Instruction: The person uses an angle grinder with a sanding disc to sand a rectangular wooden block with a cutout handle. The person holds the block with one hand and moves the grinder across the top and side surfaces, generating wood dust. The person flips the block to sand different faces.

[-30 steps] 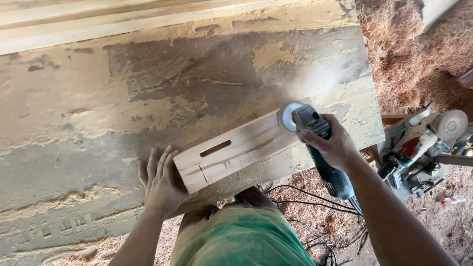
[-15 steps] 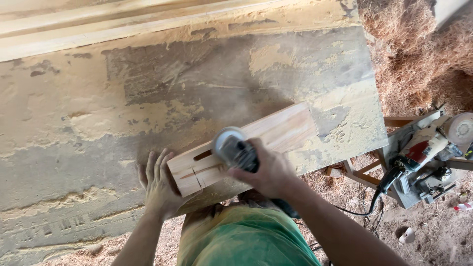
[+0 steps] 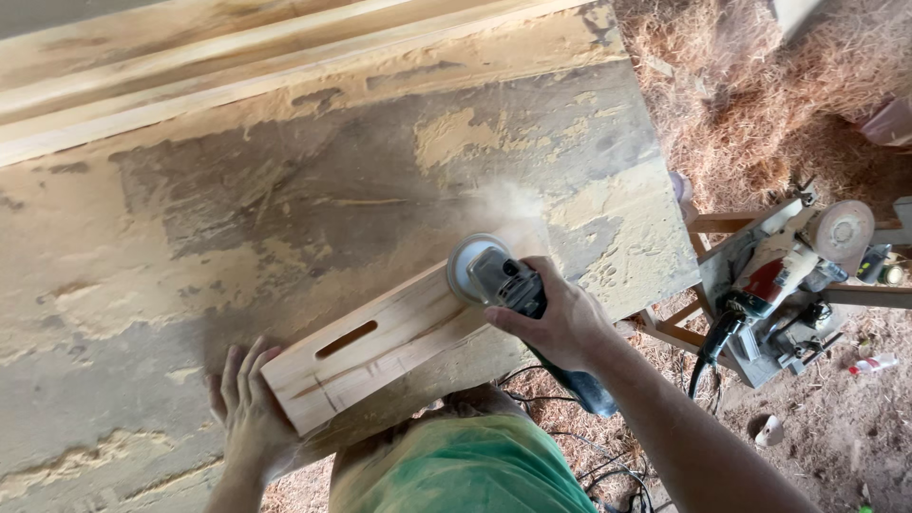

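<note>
Big dust-caked grey workbench top [image 3: 237,218] w/ sawdust patches. On its near edge lies a pale rectangular wooden board [image 3: 380,356] w/ an oblong slot, tilted diagonally. Left hand [image 3: 249,408] open, fingers spread, pressed vs board's near end. Right hand [image 3: 560,318] clenched round grey angle sander [image 3: 499,280], disc on board's far end, dust puffing.

Surface [image 3: 285,218]: wide, flat, dust-coated, patchy with sawdust. Wooden box [image 3: 380,356] with a slot handle sits on it at the near edge. Pale planks [image 3: 237,71] lie along the far edge, well apart from the box. Loose sawdust patches beyond the box.
</note>
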